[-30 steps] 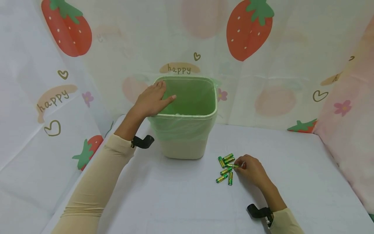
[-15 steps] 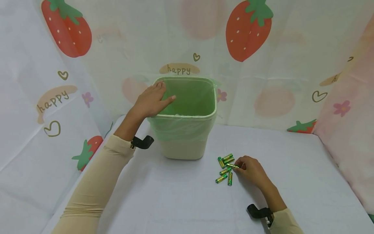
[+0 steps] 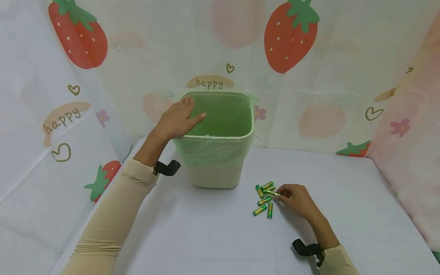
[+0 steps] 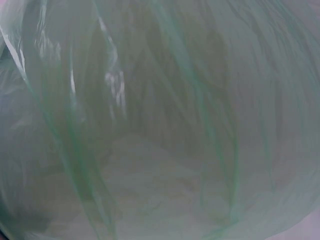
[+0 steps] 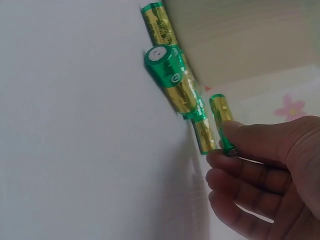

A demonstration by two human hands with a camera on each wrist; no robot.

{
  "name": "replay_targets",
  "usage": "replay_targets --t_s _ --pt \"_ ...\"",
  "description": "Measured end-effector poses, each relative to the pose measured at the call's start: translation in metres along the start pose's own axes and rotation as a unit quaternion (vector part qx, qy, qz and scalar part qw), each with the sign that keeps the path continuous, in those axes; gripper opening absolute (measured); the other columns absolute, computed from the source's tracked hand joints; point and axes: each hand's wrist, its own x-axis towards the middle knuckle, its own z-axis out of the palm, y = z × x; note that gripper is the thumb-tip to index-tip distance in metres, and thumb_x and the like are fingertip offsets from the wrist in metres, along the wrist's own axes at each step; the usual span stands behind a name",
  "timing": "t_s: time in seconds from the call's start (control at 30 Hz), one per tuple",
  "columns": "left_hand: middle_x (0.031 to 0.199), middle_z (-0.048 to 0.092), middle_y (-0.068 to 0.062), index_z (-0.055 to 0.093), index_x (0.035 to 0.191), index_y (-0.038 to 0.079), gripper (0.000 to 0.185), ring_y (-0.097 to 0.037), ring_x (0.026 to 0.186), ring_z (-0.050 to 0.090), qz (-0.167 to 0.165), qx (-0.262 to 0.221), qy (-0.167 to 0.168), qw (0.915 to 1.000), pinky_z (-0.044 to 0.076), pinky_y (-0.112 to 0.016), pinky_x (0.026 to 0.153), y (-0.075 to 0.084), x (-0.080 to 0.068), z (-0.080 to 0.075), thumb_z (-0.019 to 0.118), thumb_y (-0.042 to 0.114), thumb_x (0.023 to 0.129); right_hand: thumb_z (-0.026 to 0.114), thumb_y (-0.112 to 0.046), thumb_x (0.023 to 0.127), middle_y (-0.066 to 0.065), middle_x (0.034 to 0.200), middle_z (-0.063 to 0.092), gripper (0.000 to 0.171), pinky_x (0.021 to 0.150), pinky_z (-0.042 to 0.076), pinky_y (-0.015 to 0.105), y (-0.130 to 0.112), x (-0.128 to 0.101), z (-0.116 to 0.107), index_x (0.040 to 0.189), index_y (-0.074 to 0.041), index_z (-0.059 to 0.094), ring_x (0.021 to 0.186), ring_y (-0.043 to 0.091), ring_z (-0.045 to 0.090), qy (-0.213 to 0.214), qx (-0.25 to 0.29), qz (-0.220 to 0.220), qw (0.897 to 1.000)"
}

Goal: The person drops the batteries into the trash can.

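Head view shows the right hand pinching one battery between thumb and index finger, just right of the loose batteries on the table. The held battery's long axis runs roughly sideways, its free end pointing left, away from the palm; I cannot tell whether it touches its neighbours. From this hand the bin stands to the left and farther off. The left hand rests on the bin's left side, thumb spread over the opening, well apart from the batteries.
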Motion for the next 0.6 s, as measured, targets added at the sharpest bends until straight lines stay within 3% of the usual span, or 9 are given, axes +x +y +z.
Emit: replay_targets --t_s 0.6 --pt "0.167 -0.004 -0.024 0.001 0.159 -0.007 0.084 -0.035 0.155 -0.002 -0.001 -0.002 -0.006 1.0 0.004 -0.046 0.126 0.001 -0.001 -0.001 0.031 0.054 0.109 0.075 -0.015 0.094 -0.001 0.088 0.072 0.015 0.063 0.053 0.027 -0.023 -0.004 -0.015 0.105 -0.006 0.078 0.08 0.016 0.066 0.056 0.042 -0.018 0.997"
